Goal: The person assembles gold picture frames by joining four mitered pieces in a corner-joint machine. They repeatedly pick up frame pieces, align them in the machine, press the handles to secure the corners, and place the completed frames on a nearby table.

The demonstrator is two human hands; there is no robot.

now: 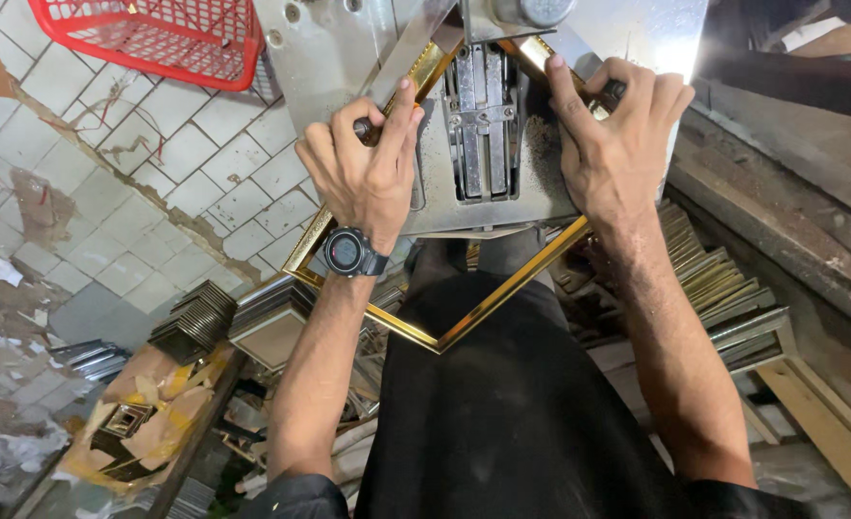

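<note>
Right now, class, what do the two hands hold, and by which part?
Both hold the gold frame by its two upper sides, pressed on the metal machine: left hand left side, right hand right side.

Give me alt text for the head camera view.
Two bare hands, left and right, press a gold picture frame onto a metal machine table. A red basket hangs upper left, and stacks of frames sit below.

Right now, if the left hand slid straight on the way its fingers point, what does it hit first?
The left hand points up along the gold frame toward the machine's metal head. It would likely meet that head's raised centre block first, though depth is hard to judge.
</note>
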